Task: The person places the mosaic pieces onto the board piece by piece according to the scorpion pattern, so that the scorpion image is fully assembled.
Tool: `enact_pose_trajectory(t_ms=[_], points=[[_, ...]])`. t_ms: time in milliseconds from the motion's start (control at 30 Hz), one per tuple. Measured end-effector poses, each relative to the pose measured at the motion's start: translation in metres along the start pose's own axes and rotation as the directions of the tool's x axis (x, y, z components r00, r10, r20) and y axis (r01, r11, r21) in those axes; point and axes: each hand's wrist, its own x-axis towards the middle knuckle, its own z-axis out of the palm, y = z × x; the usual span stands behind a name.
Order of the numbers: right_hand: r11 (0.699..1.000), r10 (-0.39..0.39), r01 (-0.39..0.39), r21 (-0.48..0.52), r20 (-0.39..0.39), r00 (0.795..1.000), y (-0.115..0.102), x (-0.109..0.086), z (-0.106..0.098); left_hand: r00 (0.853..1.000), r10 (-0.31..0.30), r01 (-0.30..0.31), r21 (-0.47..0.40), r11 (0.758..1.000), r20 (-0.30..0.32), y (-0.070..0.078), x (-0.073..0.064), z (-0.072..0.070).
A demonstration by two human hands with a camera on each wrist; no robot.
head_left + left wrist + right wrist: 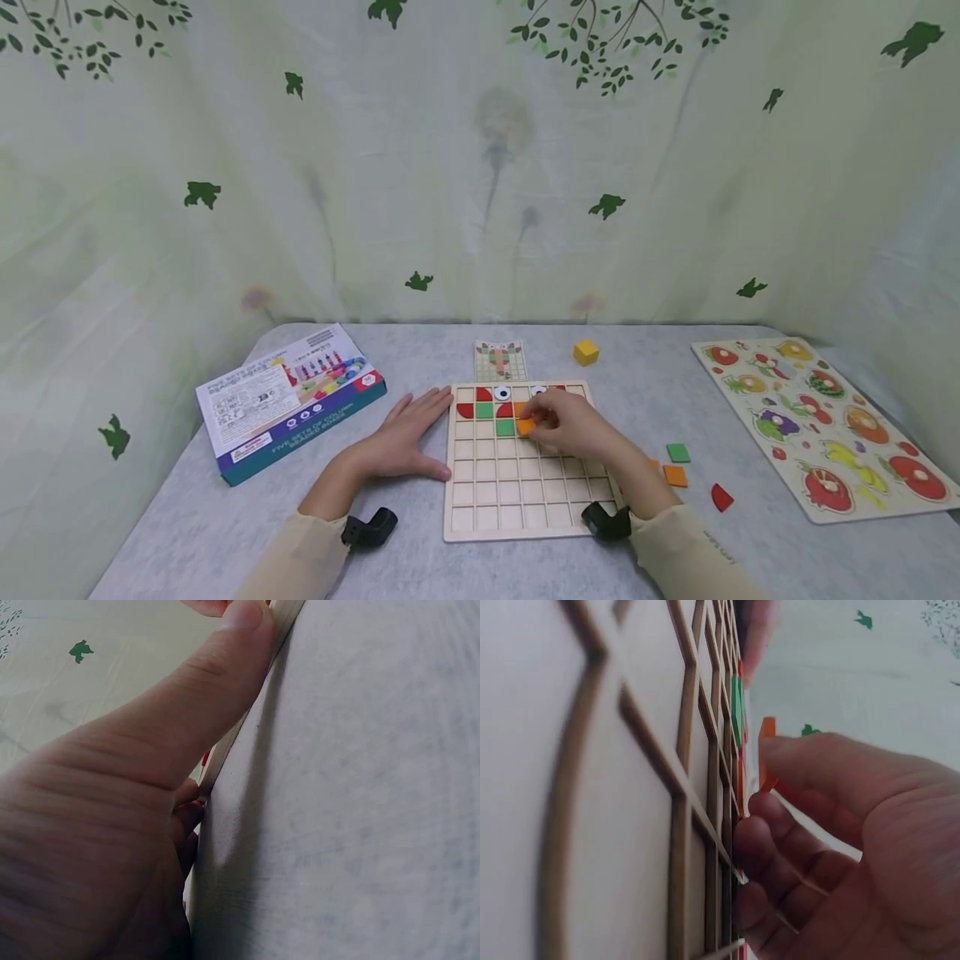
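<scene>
Over the upper rows of the wooden grid board (486, 493), the right hand (566, 425) has 1 orange tile (768, 727) in a narrow pinch of thumb and fingertip, the tile just off the surface in the right wrist view. The left hand (405, 437) has its grip loose and holds nothing: fingers outspread, thumb against the board's left edge. The tile looks light, thin, stiff and perhaps a little slick, unlikely to break; 2 opposite edges seem the best place to take hold. Raised dividers (679, 877) frame every cell, so a tilted tile could catch. Coloured pieces (506, 427) sit close on its left, while bare cells leave room toward the near edge. On the bench (420, 533), right of the board, a green tile (678, 452) and a red wedge (722, 497) lie near the forearm; farther right, a fruit puzzle (870, 512) limits its sweep.
</scene>
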Motion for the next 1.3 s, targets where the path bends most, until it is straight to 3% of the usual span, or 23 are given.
enact_pose_trajectory(t_ms=[233,500,1067,1300], points=[[0.998,0.068,-0.068,0.001,-0.044,0.997,-0.001,-0.002,0.006,1.000,0.004,-0.004,0.000,1.000,0.007,0.001,0.001,0.001],[0.996,0.083,-0.085,-0.012,-0.096,0.992,0.001,0.000,0.011,1.000,0.001,-0.001,0.005,1.000,-0.004,0.002,0.001,0.000],[0.995,0.095,-0.097,-0.013,-0.093,0.991,0.000,0.000,0.013,1.000,-0.002,0.002,-0.019,1.000,-0.011,0.003,0.000,0.000],[0.996,0.091,-0.091,0.001,-0.055,0.994,0.000,-0.001,0.009,1.000,0.000,0.000,-0.014,1.000,-0.007,0.002,0.001,0.000]])
